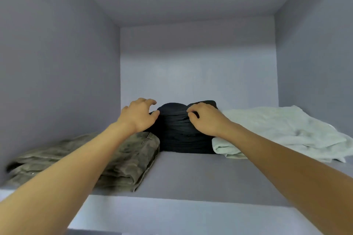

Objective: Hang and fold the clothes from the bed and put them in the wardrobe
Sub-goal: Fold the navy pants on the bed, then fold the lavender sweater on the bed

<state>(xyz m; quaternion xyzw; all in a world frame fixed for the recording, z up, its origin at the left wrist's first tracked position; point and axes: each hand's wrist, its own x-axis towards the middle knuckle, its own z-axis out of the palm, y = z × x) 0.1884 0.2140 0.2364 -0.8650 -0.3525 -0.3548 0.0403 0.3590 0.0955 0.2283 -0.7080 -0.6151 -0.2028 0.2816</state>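
A folded dark navy garment (181,135) sits at the back middle of the wardrobe shelf (183,175). My left hand (138,115) hovers at its left top edge, fingers curled and spread, thumb touching the fabric. My right hand (205,118) rests on its right top, fingertips curled and pinching the cloth. A folded camouflage garment (118,162) lies on the shelf's left, partly under my left forearm. On the right lies a loosely folded pale mint garment (282,131), touching the dark one.
The wardrobe compartment has grey-lilac walls: left side (57,72), back (198,66), right side (315,53). The shelf's front edge (172,196) runs below my arms, with bare shelf surface in front of the dark garment.
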